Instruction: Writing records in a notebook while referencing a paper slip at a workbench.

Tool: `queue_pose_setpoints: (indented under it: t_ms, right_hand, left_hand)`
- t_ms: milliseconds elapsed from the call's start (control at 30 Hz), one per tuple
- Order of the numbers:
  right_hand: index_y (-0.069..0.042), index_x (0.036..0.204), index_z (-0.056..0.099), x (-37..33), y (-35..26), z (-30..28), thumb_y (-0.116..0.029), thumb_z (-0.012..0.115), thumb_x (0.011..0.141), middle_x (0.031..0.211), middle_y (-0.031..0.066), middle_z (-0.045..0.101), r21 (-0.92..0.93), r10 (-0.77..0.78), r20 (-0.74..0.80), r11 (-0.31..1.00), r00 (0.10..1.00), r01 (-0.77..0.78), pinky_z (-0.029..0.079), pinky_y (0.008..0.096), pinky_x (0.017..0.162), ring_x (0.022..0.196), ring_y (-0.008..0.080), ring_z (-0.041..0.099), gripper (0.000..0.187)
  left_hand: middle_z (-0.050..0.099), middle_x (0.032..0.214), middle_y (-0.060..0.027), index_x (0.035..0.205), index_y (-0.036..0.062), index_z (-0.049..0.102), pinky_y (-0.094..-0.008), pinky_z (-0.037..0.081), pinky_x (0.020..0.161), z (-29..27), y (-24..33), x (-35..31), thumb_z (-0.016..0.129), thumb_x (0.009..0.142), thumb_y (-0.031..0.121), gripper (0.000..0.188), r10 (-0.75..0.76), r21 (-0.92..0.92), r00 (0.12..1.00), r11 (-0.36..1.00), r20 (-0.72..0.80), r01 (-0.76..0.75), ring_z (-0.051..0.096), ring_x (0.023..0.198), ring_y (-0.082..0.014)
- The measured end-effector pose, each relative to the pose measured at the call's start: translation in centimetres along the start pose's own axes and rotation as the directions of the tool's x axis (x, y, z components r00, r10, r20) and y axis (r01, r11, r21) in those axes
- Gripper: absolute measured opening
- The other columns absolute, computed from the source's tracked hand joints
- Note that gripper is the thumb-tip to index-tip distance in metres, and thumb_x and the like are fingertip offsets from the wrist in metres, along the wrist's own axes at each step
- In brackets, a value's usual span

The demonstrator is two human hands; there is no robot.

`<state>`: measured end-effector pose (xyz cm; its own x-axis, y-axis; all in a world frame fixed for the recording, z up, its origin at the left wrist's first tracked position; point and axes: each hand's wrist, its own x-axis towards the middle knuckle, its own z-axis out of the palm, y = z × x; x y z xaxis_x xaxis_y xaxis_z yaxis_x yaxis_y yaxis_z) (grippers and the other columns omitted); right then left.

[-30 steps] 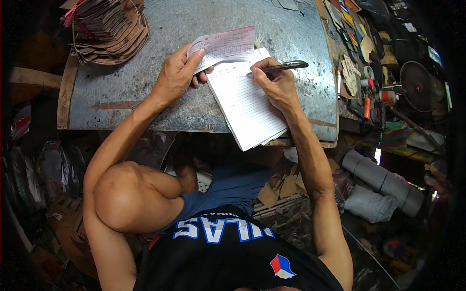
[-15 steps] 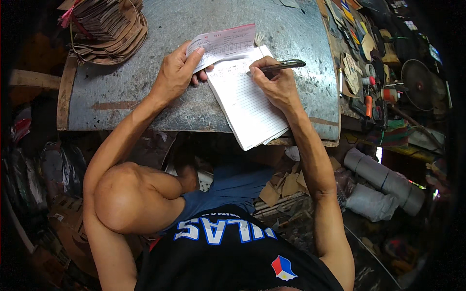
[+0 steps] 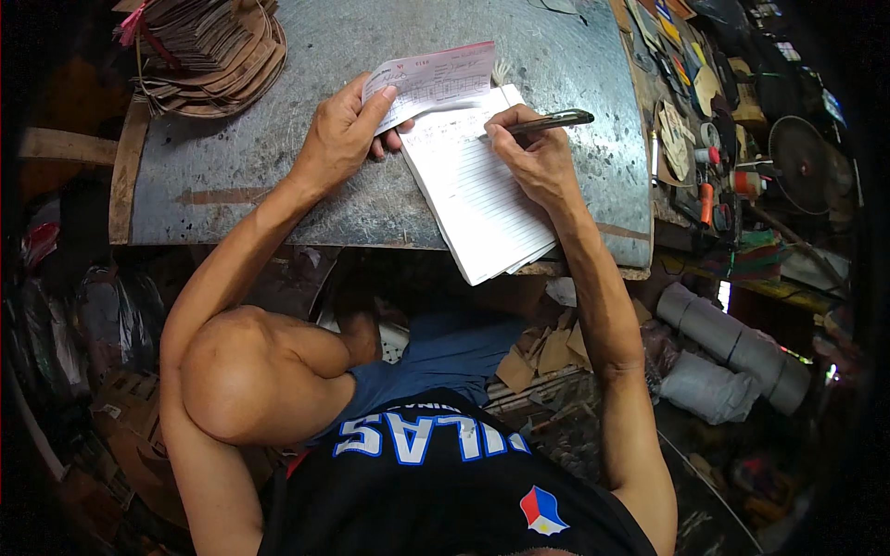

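A paper slip (image 3: 445, 74) with a reddish top edge and handwriting is pinched in my left hand (image 3: 345, 130), thumb on its face. It is held over the top of a lined notepad (image 3: 482, 199), whose lower end juts past the table's near edge. My right hand (image 3: 536, 153) grips a black pen (image 3: 554, 121), its tip at the upper part of the page. Some handwriting shows on the top lines. Fingertips of my left hand show below the slip, beside the notepad's left edge.
The worn metal-topped table (image 3: 306, 56) carries a bundle of brown cut pieces (image 3: 209, 56) at far left. Tools, an orange-handled tool (image 3: 706, 204) and a round dark disc (image 3: 799, 165) crowd the right side. Plastic-wrapped rolls (image 3: 732, 347) and cardboard scraps (image 3: 538, 357) lie below.
My right hand and the pen have shifted slightly to the right along the page. The slip in my left hand sits slightly higher and to the right in view.
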<state>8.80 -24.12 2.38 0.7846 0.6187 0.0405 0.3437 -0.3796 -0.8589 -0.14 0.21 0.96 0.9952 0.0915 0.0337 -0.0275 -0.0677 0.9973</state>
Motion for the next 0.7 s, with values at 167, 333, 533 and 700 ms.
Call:
queue_pose_setpoints:
  t_ms: [167, 333, 533, 700]
  right_hand:
    - [-0.001, 0.087, 0.064, 0.15, -0.06, 0.30, -0.015, 0.064, 0.089, 0.067, -0.0037, 0.055, 0.012, -0.004, -0.030, 1.000, 1.000, 0.005, 0.036, 0.0214, 0.055, 0.062, 0.0042, 0.046, 0.014]
    - [-0.002, 0.085, 0.065, 0.07, -0.43, 0.24, -0.016, 0.064, 0.089, 0.066, -0.0032, 0.055, 0.037, -0.002, -0.051, 0.999, 0.999, 0.004, 0.037, 0.0228, 0.055, 0.061, 0.0051, 0.047, 0.015]
    - [-0.003, 0.085, 0.064, 0.05, -0.02, 0.28, -0.016, 0.063, 0.088, 0.067, -0.0027, 0.056, 0.158, -0.034, -0.134, 0.986, 0.990, 0.055, 0.038, 0.0234, 0.056, 0.061, 0.0053, 0.047, 0.014]
    - [-0.001, 0.086, 0.064, 0.03, 0.04, 0.35, -0.014, 0.062, 0.088, 0.068, -0.0020, 0.057, 0.079, -0.087, -0.165, 0.992, 0.982, 0.101, 0.039, 0.0236, 0.056, 0.062, 0.0061, 0.048, 0.013]
  left_hand:
    - [0.068, 0.082, -0.0056, 0.121, 0.0007, 0.055, -0.0177, 0.049, 0.051, -0.13, -0.10, 0.05, 0.044, 0.101, 0.028, 0.035, 0.002, -0.010, 1.000, 1.000, 0.005, -0.002, 0.060, 0.063, -0.0043]
    - [0.067, 0.081, -0.0052, 0.120, 0.0008, 0.055, -0.0174, 0.049, 0.051, -0.19, -0.15, 0.00, 0.044, 0.101, 0.028, 0.035, 0.001, -0.009, 1.000, 1.000, 0.002, -0.001, 0.060, 0.063, -0.0042]
    - [0.067, 0.081, -0.0052, 0.118, 0.0002, 0.056, -0.0172, 0.048, 0.050, -0.17, -0.07, 0.10, 0.044, 0.101, 0.027, 0.033, 0.014, -0.016, 1.000, 1.000, 0.004, -0.014, 0.060, 0.063, -0.0041]
    - [0.067, 0.081, -0.0057, 0.118, -0.0007, 0.055, -0.0171, 0.048, 0.050, -0.01, -0.01, 0.15, 0.044, 0.101, 0.026, 0.033, 0.001, -0.040, 1.000, 0.999, 0.006, -0.001, 0.060, 0.063, -0.0043]
